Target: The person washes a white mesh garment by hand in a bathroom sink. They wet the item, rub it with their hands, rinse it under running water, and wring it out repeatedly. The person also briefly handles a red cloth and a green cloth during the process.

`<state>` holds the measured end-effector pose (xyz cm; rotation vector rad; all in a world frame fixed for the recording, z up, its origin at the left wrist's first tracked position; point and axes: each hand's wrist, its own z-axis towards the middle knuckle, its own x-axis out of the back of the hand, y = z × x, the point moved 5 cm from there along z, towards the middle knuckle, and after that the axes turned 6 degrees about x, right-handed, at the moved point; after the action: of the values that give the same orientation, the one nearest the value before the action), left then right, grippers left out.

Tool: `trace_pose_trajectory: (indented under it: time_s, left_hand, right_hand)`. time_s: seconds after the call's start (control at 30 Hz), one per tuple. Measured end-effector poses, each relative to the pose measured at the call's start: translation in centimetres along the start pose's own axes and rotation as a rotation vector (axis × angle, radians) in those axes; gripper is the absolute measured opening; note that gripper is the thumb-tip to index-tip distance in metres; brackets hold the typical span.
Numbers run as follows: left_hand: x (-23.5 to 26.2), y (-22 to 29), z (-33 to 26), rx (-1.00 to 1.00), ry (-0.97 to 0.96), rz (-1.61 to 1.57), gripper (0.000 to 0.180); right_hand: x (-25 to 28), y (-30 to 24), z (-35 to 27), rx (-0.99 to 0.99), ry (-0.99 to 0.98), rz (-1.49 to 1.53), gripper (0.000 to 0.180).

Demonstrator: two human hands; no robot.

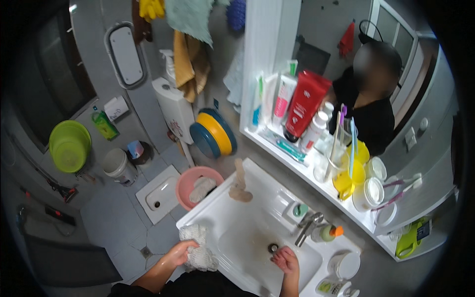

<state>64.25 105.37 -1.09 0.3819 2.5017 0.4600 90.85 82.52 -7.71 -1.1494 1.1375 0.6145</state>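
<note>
My left hand (183, 253) is closed on a crumpled, white, textured cloth (200, 257) at the left front edge of the sink (237, 232). Part of the cloth hangs over the rim. Over the basin, close to the drain (272, 247), my right hand (285, 260) has its fingers loosely bent and slightly apart, with nothing visible in them. The metal faucet (309, 228) stands behind that hand, apart from it. Beige, crumpled material (239, 185) lies across the sink's far left corner.
A pump bottle (327, 232) with an orange top and a white jar (344, 265) stand right of the faucet. Above, a mirror shelf (277, 141) bears tubes, cups and toothbrushes. A pink basin (190, 180) sits left of the sink, beside a squat toilet (157, 194).
</note>
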Motion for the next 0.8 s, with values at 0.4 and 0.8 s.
trace_pose_trajectory:
  time_s: [0.4, 0.8]
  left_hand:
    - [-0.3, 2.4, 0.2, -0.102, -0.108, 0.019, 0.035]
    - [3.4, 4.5, -3.8, -0.33, -0.138, -0.123, 0.042]
  right_hand:
    - [-6.6, 3.3, 2.4, -0.022, -0.124, -1.683, 0.024]
    - [-48.8, -6.9, 32.1, 1.054, -0.225, -1.421, 0.066]
